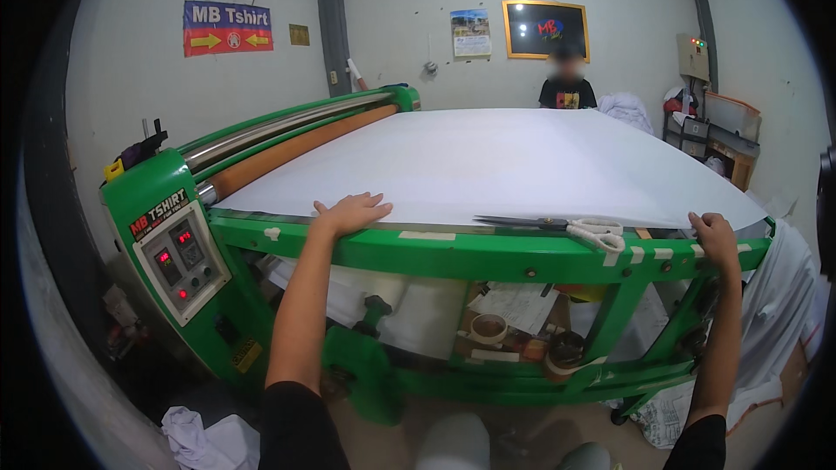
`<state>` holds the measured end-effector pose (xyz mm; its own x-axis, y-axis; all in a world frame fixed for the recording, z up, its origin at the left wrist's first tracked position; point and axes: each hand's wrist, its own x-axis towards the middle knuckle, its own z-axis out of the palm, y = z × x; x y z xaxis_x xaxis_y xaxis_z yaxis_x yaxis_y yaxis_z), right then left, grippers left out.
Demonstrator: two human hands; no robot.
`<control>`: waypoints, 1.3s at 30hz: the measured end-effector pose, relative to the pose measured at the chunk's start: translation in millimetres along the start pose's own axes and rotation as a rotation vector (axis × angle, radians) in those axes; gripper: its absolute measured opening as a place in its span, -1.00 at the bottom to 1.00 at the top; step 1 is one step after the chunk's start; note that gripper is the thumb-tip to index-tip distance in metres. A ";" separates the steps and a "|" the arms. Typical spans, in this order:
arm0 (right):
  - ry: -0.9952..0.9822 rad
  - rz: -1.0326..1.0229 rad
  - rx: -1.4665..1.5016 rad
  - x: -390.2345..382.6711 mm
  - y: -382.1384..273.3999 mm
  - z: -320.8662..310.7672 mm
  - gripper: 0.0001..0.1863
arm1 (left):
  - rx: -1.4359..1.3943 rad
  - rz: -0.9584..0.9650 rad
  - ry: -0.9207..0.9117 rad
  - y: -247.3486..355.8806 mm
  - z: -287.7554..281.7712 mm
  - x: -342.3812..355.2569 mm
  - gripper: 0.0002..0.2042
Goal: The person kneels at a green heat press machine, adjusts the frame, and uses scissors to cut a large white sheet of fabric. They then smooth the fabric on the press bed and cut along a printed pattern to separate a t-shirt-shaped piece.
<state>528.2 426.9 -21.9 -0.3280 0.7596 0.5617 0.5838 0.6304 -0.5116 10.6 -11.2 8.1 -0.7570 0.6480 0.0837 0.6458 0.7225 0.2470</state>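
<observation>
Two hands (pixel 353 212) (pixel 715 238), right grip unclear

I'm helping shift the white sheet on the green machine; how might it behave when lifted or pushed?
The white sheet looks thin and broad, so it would probably sag when lifted by one edge. A one-handed push might wrinkle it, as the left hand covers only a small part.

scissors (pixel 578 225) on front rail (pixel 401 251) | sheet (pixel 522 165) behind rail | roller (pixel 305 149) left

Lettering: blue-red arrow banner (pixel 228 29) | black strip (pixel 158 213) on green roller press (pixel 488 252) | gold-framed black sign (pixel 525 35) | red digits (pixel 164 257): control panel (pixel 183 263)
</observation>
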 end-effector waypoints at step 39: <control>-0.045 -0.015 -0.016 17.0 8.0 5.4 -0.19 | -0.280 0.298 0.002 -111.0 -0.3 131.0 -0.01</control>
<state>523.2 445.8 -19.9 -0.3699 0.7567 0.5390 0.5906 0.6394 -0.4923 -160.3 -6.6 -8.1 -0.5413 0.8184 0.1929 0.7851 0.4097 0.4646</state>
